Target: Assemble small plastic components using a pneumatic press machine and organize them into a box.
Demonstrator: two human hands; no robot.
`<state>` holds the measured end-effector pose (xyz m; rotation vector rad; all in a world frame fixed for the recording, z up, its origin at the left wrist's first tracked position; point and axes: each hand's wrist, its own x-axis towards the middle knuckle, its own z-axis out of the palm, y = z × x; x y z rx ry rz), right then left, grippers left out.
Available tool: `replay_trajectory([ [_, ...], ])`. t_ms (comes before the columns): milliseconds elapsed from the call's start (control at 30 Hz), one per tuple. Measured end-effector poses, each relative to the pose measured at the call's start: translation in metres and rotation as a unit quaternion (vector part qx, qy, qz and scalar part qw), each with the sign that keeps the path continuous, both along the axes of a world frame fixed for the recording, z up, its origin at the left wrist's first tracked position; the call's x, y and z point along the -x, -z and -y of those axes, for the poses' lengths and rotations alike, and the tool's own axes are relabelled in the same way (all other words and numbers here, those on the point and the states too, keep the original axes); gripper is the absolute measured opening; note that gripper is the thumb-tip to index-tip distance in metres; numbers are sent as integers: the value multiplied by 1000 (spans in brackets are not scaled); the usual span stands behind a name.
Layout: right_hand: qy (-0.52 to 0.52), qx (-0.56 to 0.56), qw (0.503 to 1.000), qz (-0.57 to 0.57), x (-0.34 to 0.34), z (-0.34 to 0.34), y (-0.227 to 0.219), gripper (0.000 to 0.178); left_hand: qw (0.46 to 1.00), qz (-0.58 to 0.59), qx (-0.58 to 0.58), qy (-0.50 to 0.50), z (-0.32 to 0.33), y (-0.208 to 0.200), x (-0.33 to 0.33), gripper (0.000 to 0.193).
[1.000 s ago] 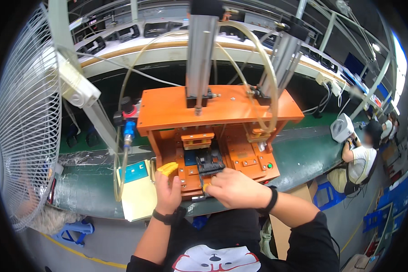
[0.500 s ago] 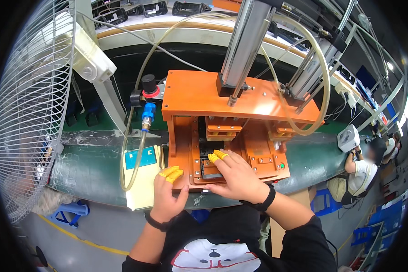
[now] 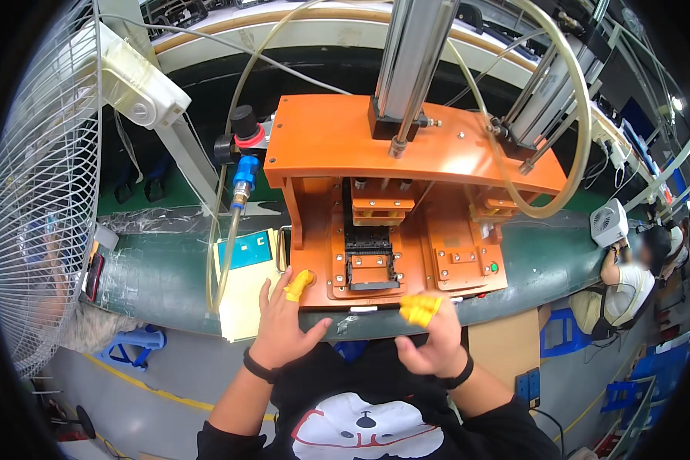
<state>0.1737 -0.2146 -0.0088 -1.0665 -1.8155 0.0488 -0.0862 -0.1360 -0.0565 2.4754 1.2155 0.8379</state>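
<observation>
A black plastic frame part (image 3: 350, 274) lies in the left fixture of an orange pneumatic press (image 3: 337, 153). My left hand (image 3: 282, 326) is open, its fingers spread, and yellow finger covers wrap some fingertips. Those fingertips reach the left front corner of the press base; whether they press on anything is hidden. My right hand (image 3: 437, 337), also with yellow finger covers, hovers in front of the base, thumb apart from the fingers and nothing visible in it. Above the black part sits the orange press head (image 3: 378, 207), raised clear of it.
Yellowish sheets with a teal card (image 3: 245, 250) lie left of the press. A clear hose with a blue fitting (image 3: 245, 172) hangs beside it. A caged fan (image 3: 46, 192) stands at far left. At right, a small white fan (image 3: 609, 221) stands near a seated person (image 3: 629, 284).
My right hand has drawn back from the black part toward me and to the right. The left hand has spread its fingers and come up to the base's left corner. The view has shifted slightly.
</observation>
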Motion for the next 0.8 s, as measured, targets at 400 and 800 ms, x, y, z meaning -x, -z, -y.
replay_trajectory([
  [400,-77,249,957,-129,0,25,68,15,980,-100,56,-162,33,63,26,66],
  [800,-165,460,836,-251,24,17,96,17,952,136,60,-268,44,45,42,11],
])
